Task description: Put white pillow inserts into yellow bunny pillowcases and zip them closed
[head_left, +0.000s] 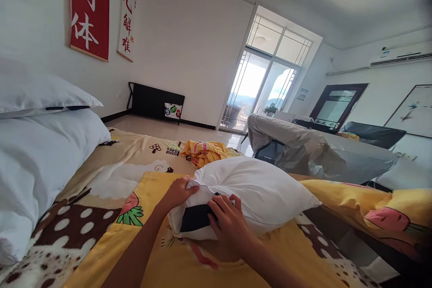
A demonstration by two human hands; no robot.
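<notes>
A white pillow (259,193) lies on a yellow cartoon-print cover (189,265) spread over the bed. My left hand (177,193) is closed on the pillow's near left corner, pinching the fabric. My right hand (229,225) rests on the pillow's near edge with fingers curled over a black patch (195,218) at that end. Both forearms reach in from the bottom of the view.
Two large white pillows (37,144) are stacked at the left on a brown spotted blanket (67,229). A crumpled yellow cloth (204,150) lies further back. A grey covered sofa (310,150) stands beyond the bed, with a balcony door (259,90) behind it.
</notes>
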